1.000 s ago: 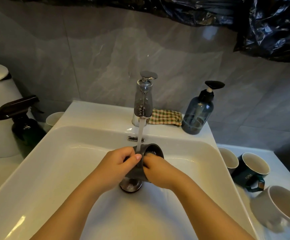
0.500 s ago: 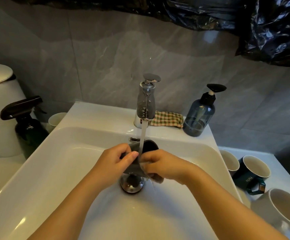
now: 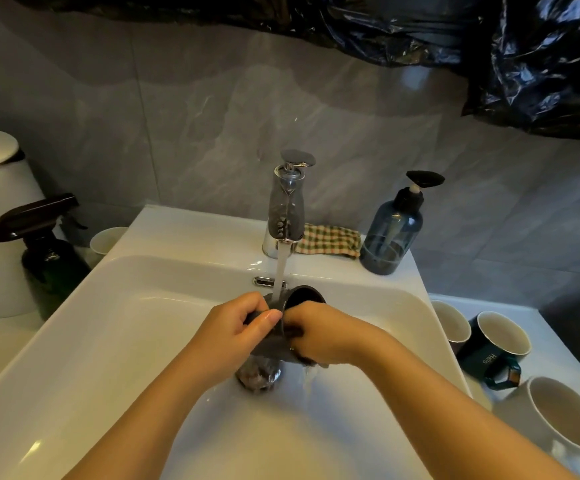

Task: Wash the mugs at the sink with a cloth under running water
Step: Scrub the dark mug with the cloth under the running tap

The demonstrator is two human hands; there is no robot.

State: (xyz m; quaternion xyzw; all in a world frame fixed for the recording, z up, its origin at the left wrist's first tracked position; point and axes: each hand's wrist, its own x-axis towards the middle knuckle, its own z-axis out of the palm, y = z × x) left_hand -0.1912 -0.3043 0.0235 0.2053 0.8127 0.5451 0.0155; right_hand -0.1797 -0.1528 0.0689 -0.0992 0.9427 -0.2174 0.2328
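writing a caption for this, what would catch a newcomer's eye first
The left hand holds a grey cloth round a dark mug gripped by the right hand, under the tap's running water above the drain. Three more mugs wait on the counter right of the sink, one dark green.

The room is dim, and the light looks warm and yellowish. The white sink (image 3: 191, 233) is the brightest thing. It has shiny spots just in front of the tap (image 3: 287, 206) and far down to the tap's left. The tap shines too. The wall (image 3: 177, 133) behind the tap is grey and shadowy, with one soft glow up to the tap's right. The black plastic sheet (image 3: 541, 57) above the tap has tiny glints. The water (image 3: 280, 268) under the tap is a white blur. The dark mug (image 3: 304, 297) below the tap is hard to see. Far right of the tap, the white mug (image 3: 565, 420) looks stretched, and the sink's edges bend.
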